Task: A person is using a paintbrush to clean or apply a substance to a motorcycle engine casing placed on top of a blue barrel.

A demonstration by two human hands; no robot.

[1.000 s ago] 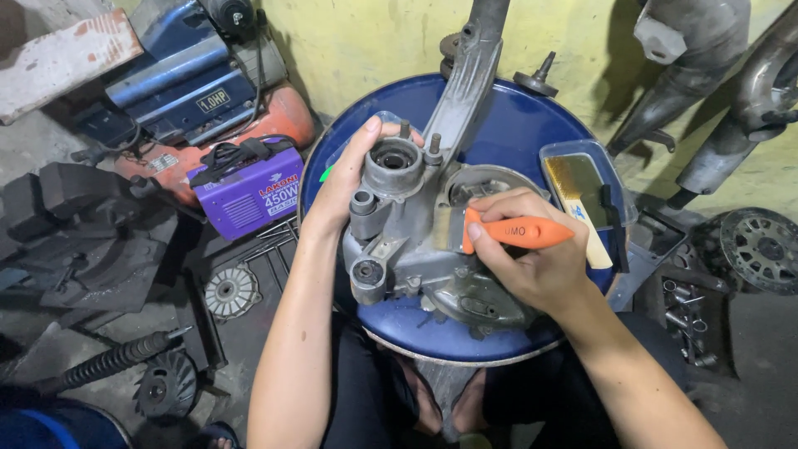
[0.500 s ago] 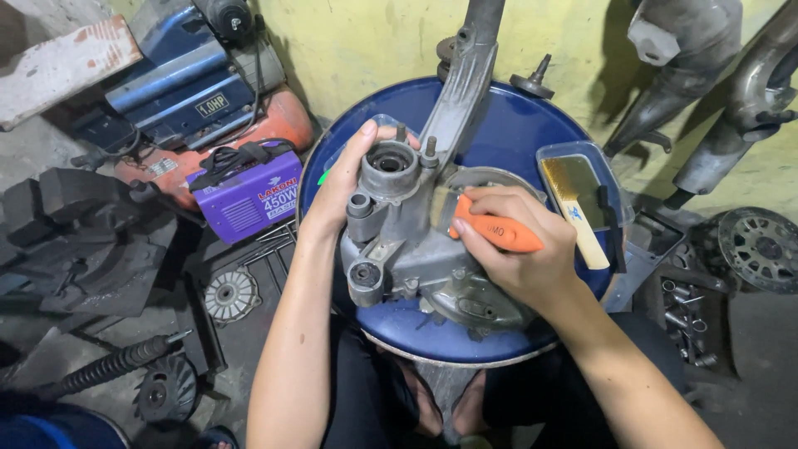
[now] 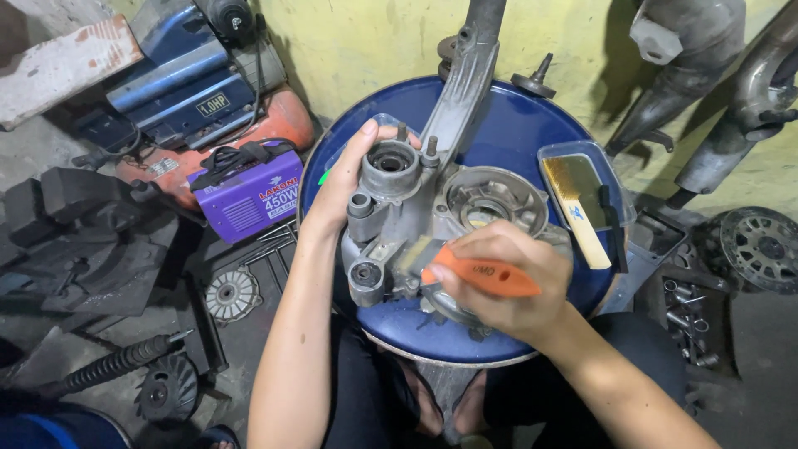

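Note:
A grey metal engine casing (image 3: 416,216) with a long arm lies on top of a blue drum (image 3: 515,125). My left hand (image 3: 345,179) grips the casing's upper left side, thumb near a round bore. My right hand (image 3: 507,283) holds a small brush with an orange handle (image 3: 482,278); its bristles touch the casing's lower middle. A clear plastic tray holding a wooden-handled wire brush (image 3: 573,204) rests on the drum to the right.
A purple welding machine (image 3: 249,195) and a blue and orange compressor (image 3: 191,91) stand at left. Black plastic panels, a spring and a fan wheel lie on the floor at lower left. Exhaust pipes lean on the yellow wall; a wheel-shaped part (image 3: 761,245) sits right.
My right hand has moved the orange brush down and to the left across the casing. My left hand keeps the same hold.

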